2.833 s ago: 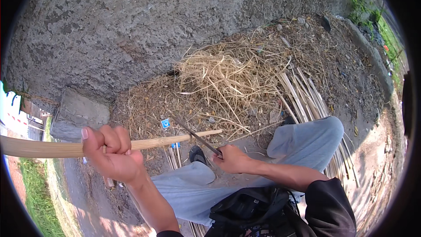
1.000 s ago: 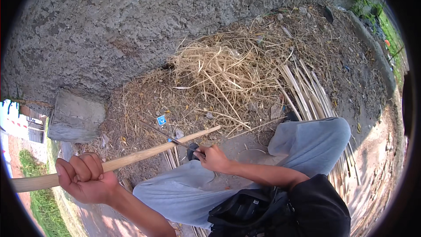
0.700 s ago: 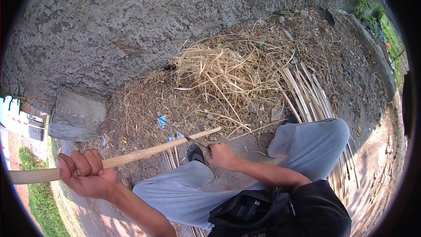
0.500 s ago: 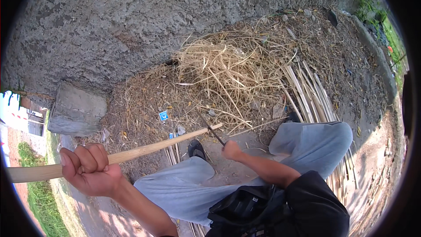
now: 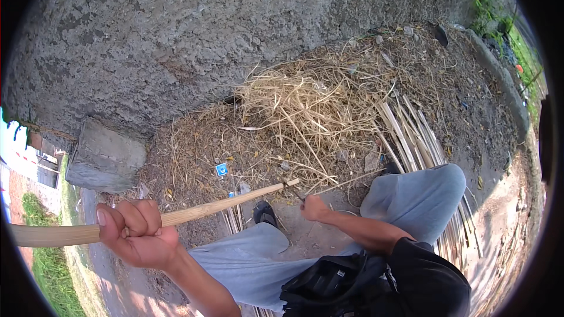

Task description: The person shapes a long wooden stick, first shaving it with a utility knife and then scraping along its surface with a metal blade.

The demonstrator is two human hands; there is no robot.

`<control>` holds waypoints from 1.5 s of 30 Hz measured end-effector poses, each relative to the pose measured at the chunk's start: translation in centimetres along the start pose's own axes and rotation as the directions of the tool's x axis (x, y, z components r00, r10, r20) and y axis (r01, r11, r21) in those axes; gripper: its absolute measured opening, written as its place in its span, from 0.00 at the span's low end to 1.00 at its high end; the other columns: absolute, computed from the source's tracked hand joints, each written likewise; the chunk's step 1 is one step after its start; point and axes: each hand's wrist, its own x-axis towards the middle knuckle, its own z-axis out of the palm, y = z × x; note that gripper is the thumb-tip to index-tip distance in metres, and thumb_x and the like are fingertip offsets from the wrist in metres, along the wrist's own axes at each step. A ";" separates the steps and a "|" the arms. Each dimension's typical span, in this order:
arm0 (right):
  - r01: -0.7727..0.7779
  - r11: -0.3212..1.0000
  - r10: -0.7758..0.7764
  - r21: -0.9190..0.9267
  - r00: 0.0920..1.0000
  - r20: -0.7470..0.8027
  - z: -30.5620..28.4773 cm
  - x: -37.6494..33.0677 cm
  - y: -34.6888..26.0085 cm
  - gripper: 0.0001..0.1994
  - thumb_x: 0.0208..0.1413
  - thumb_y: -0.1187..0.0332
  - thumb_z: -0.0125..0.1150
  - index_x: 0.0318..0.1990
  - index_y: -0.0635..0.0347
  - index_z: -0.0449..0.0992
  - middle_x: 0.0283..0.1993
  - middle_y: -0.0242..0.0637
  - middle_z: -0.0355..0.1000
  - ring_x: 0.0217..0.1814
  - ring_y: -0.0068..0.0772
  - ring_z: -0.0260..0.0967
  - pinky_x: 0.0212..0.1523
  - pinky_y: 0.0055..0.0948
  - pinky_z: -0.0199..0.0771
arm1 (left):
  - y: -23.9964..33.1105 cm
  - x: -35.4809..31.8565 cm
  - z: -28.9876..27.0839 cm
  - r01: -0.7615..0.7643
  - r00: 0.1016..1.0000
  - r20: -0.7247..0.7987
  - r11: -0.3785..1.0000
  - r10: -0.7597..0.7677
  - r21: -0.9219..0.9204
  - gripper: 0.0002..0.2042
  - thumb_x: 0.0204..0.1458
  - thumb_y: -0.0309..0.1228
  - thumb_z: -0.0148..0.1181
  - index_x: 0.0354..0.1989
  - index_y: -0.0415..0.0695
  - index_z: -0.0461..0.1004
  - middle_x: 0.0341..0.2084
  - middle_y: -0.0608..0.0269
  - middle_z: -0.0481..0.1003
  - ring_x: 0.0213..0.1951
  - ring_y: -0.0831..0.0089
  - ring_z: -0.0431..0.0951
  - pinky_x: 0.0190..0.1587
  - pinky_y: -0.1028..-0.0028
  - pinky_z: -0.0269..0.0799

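Note:
A long pale bamboo strip (image 5: 208,209) runs from the left rim toward the middle, slightly bowed. My left hand (image 5: 140,235) is wrapped around it, fingers closed over the top. Close to the strip's far end, my right hand (image 5: 314,207) grips a dark, thin-bladed knife (image 5: 298,194). The blade meets or crosses the strip just short of its tip; it looks foreshortened, so whether it is cutting in cannot be told. The knife's handle is hidden in my fist.
Beyond my hands lies a heap of pale shavings (image 5: 305,103) against a rough wall (image 5: 194,29). Split bamboo strips (image 5: 411,132) lie beside my right knee. A concrete block (image 5: 108,154) stands at the left, and a small blue packet (image 5: 221,169) lies on the littered ground.
The knife has turned and its blade now appears shorter, near the strip's tip. My left hand and the strip have shifted slightly right and down in the picture.

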 end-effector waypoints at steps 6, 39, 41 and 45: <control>0.242 0.937 -0.229 0.251 0.970 -0.082 -4.6 -5.6 -13.0 0.12 0.51 0.67 0.58 0.31 0.71 0.78 0.26 0.59 0.73 0.32 0.60 0.74 0.37 0.48 0.74 | 0.7 1.2 -0.6 -0.024 0.984 -0.174 0.999 0.030 0.037 0.22 0.61 0.37 0.47 0.16 0.54 0.45 0.07 0.75 0.43 0.09 0.85 0.38 0.13 0.77 0.31; -0.169 0.973 0.188 -0.158 0.975 0.115 -2.7 -1.3 -0.1 0.14 0.49 0.65 0.61 0.37 0.69 0.77 0.37 0.58 0.75 0.42 0.60 0.75 0.43 0.48 0.77 | -0.5 1.5 0.1 0.031 0.971 -0.239 0.988 0.006 0.151 0.23 0.61 0.38 0.46 0.15 0.54 0.44 0.09 0.75 0.43 0.11 0.84 0.40 0.15 0.76 0.33; -0.015 0.999 0.018 -0.031 0.996 0.090 -2.8 -3.4 -5.4 0.14 0.51 0.64 0.59 0.37 0.68 0.78 0.35 0.59 0.75 0.41 0.61 0.75 0.44 0.49 0.76 | -0.1 1.9 0.1 0.019 0.952 -0.304 0.983 0.037 0.180 0.23 0.61 0.38 0.46 0.15 0.54 0.44 0.09 0.75 0.43 0.11 0.84 0.40 0.15 0.76 0.33; 0.165 0.984 -0.162 0.072 0.986 -0.042 -1.6 -4.4 -8.3 0.12 0.53 0.65 0.56 0.35 0.67 0.78 0.32 0.59 0.75 0.40 0.61 0.75 0.43 0.50 0.76 | 0.2 2.0 0.3 0.028 0.937 -0.344 0.972 0.055 0.232 0.23 0.60 0.38 0.48 0.15 0.54 0.44 0.09 0.75 0.43 0.12 0.84 0.40 0.16 0.76 0.32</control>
